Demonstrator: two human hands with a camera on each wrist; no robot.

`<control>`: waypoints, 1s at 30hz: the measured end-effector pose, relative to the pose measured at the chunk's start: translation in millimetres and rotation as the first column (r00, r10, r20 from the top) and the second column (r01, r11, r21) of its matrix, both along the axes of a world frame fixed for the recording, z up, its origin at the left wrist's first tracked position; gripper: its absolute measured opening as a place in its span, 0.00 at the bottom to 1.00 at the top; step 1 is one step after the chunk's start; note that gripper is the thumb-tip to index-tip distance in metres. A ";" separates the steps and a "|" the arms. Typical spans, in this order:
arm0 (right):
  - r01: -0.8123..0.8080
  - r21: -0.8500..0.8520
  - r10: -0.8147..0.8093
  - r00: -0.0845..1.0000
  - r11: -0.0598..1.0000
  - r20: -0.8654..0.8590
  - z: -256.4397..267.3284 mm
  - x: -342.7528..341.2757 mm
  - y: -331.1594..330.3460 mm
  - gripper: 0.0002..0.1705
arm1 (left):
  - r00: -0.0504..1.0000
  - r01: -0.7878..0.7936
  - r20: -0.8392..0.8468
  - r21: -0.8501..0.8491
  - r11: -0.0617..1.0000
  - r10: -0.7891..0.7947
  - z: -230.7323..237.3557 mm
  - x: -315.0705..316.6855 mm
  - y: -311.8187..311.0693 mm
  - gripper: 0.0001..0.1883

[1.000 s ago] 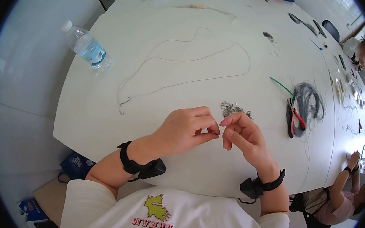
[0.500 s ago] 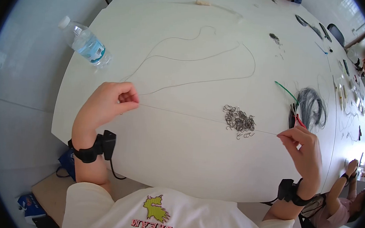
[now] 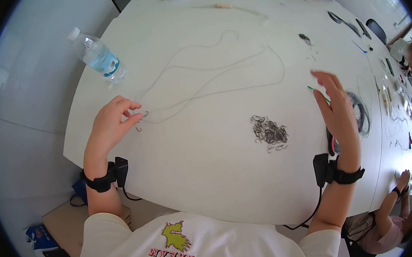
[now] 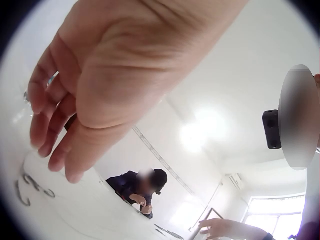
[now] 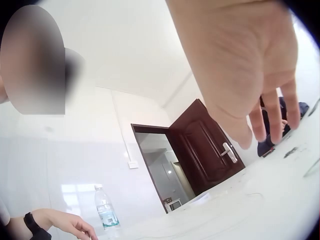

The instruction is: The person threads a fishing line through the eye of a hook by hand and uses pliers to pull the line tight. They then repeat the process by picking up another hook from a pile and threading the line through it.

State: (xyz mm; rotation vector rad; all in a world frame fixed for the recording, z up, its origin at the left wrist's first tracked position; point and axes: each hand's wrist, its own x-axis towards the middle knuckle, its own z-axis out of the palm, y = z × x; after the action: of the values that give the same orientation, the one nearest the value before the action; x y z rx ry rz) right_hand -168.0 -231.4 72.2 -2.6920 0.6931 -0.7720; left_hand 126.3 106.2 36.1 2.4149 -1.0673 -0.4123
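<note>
My left hand (image 3: pixel 113 125) is over the left side of the table, fingers loosely bent, with nothing visible between them. Right at its fingertips lie a few fish hooks (image 3: pixel 139 129), tied to thin fishing lines (image 3: pixel 189 99) that loop across the tabletop. Those hooks (image 4: pixel 22 195) also show below the fingers in the left wrist view. Raised at the right, my right hand (image 3: pixel 338 106) has its fingers extended and its palm bare in the right wrist view. Beyond it is a bundle of grey line (image 3: pixel 363 115), partly hidden by the hand. A pile of loose hooks (image 3: pixel 269 130) lies between the hands.
Red-and-black pliers (image 3: pixel 331 143) sit partly covered by the right forearm. A water bottle (image 3: pixel 105 64) stands at the left edge of the white table (image 3: pixel 201 177). Farther back is a smaller hook pile (image 3: pixel 304 38). Other people sit around the table.
The hands parted from the middle, stretching a line between them. Now that line lies slack on the table beside the others, and the right hand has let go and moved up and forward.
</note>
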 end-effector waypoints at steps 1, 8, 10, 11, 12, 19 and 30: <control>0.006 0.001 -0.006 1.000 1.000 -0.004 2.2 -8.6 2.2 0.11 | 0.999 0.019 -0.035 -0.045 0.999 -0.020 2.3 -3.8 -5.1 0.11; 0.316 0.263 -0.300 0.949 0.912 -0.100 -2.1 -88.5 -7.1 0.09 | 0.756 0.523 -0.357 -0.177 0.834 -0.549 -4.8 -34.5 -78.7 0.17; 0.390 0.238 -0.379 0.921 0.890 -0.091 -3.1 -113.5 -4.2 0.09 | 0.896 0.373 -0.230 -0.077 0.925 -0.380 -10.0 -18.9 -86.7 0.20; 0.420 0.246 -0.404 0.908 0.874 -0.113 -3.9 -124.7 -0.8 0.09 | 0.883 0.399 -0.234 -0.078 0.913 -0.406 -15.5 -10.1 -85.3 0.20; 0.444 0.255 -0.423 0.896 0.859 -0.135 -4.6 -133.8 2.5 0.09 | 0.943 0.331 0.024 -0.012 0.944 -0.331 -21.2 -2.2 -81.3 0.21; 0.406 0.237 -0.345 0.902 0.883 -0.259 -31.5 -124.4 22.9 0.08 | 0.925 0.377 0.054 -0.029 0.926 -0.375 -5.6 -27.6 -84.7 0.23; 0.360 0.103 -0.309 0.891 0.927 -0.333 -38.9 -105.8 27.6 0.07 | 0.861 0.507 -0.019 -0.062 0.860 -0.509 7.0 -70.9 -94.1 0.18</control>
State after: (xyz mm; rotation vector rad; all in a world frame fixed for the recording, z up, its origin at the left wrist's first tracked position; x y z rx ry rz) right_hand -273.8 -203.8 33.2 -2.5982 1.2669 -0.3341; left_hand 55.4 12.1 43.1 2.0408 -1.6800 -0.5839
